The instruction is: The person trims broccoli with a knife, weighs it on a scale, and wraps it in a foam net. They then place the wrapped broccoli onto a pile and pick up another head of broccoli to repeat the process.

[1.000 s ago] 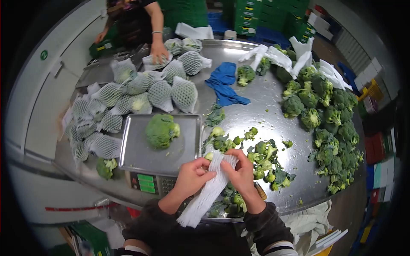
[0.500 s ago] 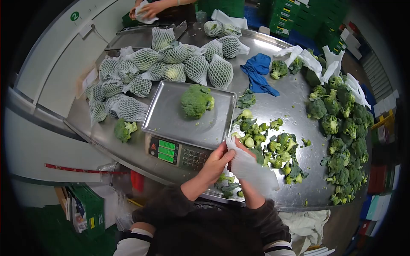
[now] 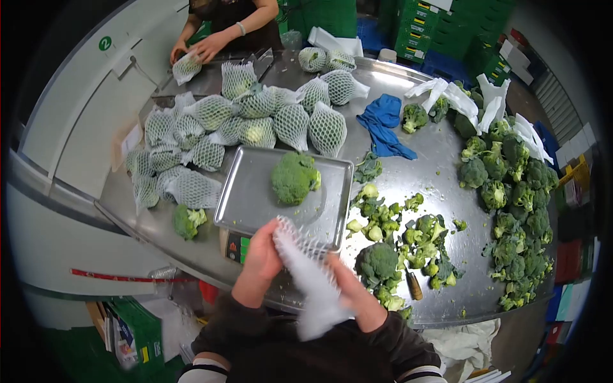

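Observation:
A white foam net sleeve (image 3: pixel 311 279) is stretched between my two hands, its top end spread and its lower part blurred. My left hand (image 3: pixel 260 254) grips its upper left edge. On its right side, my right hand (image 3: pixel 352 290) is closed on the mesh. Just beyond the sleeve, a broccoli head (image 3: pixel 294 180) rests on the metal tray (image 3: pixel 239 191) of a scale. The sleeve and my left hand cover most of the scale's green display (image 3: pixel 244 249). Another broccoli head (image 3: pixel 378 263) lies right of my hands, near a wooden handle (image 3: pixel 414 285).
Several netted broccoli heads (image 3: pixel 292 126) crowd the left and back. Trimmed stalks and leaves (image 3: pixel 424 236) lie right of the scale, below a blue cloth (image 3: pixel 387 124). A broccoli pile (image 3: pixel 511 204) lines the right edge. Across the table, a co-worker's hands (image 3: pixel 207 48) touch a netted head.
My hands have moved left with the sleeve, which is now spread wider in front of the scale. The view has shifted, and the co-worker's hands now hold a netted head.

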A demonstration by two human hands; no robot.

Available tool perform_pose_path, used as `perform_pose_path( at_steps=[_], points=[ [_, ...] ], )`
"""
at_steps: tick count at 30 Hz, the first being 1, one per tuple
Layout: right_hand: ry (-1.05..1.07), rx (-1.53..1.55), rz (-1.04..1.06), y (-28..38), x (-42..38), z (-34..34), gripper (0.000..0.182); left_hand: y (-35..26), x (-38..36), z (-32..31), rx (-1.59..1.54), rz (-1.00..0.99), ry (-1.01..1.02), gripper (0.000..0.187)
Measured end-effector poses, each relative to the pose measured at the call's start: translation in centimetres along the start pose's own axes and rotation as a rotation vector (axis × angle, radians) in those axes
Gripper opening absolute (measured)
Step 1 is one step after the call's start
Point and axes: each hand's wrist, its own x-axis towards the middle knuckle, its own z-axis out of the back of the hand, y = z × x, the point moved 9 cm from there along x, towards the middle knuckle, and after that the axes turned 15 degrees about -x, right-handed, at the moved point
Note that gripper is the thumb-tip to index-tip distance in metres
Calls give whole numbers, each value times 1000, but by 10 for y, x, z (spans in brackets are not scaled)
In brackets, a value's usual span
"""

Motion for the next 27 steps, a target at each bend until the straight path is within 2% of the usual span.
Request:
perform_pose_path(
  at_steps=[1, 2, 3, 4, 5, 6, 7, 9, 10, 11, 12, 13, 14, 15, 17, 18, 20, 21, 22, 24, 26, 27],
  points=[
    [13, -249, 45, 13, -5, -13, 38, 5, -10, -14, -74, 201, 76, 15],
    [22, -496, 90, 23, -5, -20, 36, -2, -24, -11, 437, 84, -16, 20],
    [116, -349, 77, 29, 4, -16, 35, 14, -29, 0, 247, 259, -97, 26],
    [208, -203, 62, 37, 13, -11, 34, 32, -37, 9, 166, 407, 7, 31],
    [254, -125, 192, 63, 17, -15, 33, 25, -45, 7, 297, 240, 176, 37],
    [192, -104, 274, 78, 24, -9, 34, 17, -51, -9, 418, 67, 344, 46],
    [130, -112, 200, 81, 29, -8, 33, 14, -43, -13, 415, 72, 353, 46],
    [64, -122, 131, 96, 38, -7, 31, -1, -18, -5, 616, 123, 2, 42],
    [13, -595, 205, 114, 44, -7, 29, -22, 0, 33, 840, 184, -134, 21],
    [-44, -1068, 271, 129, 49, -9, 27, -54, 20, 54, 968, -36, -219, 17],
    [-55, -1068, 277, 140, 57, -9, 27, -79, 32, 57, 1016, -214, -274, 17],
    [-236, -1298, 603, 174, 57, -17, 29, -89, 44, 50, 909, -332, -238, 23],
    [-431, -1513, 940, 199, 50, -31, 30, -90, 58, 48, 911, -327, -215, 23],
    [-449, -1518, 955, 204, 63, -32, 30, -93, 69, 50, 823, -336, -217, 26],
    [-776, -1490, 1027, 221, 76, -23, 28, -90, 85, 52, 628, -312, -268, 36],
    [-776, -1486, 1051, 222, 80, -24, 28, -85, 90, 41, 633, -325, -252, 36],
    [-694, -1485, 830, 206, 103, -17, 27, -77, 86, 36, 265, -365, -301, 39],
    [-644, -1426, 853, 206, 87, -27, 28, -81, 89, 42, 258, -401, -244, 43],
    [-581, -1339, 1048, 201, 67, -37, 24, -87, 85, 52, 255, -409, -232, 43],
    [-497, -1393, 1093, 200, 18, -66, 22, -77, 63, 33, 307, -246, 99, 46],
    [-238, -1462, 986, 187, -5, -92, 23, -54, 30, -34, 299, -274, 61, 49],
    [-234, -1411, 1146, 189, -16, -100, 21, -48, 21, -63, 303, -302, 37, 51]
  ],
)
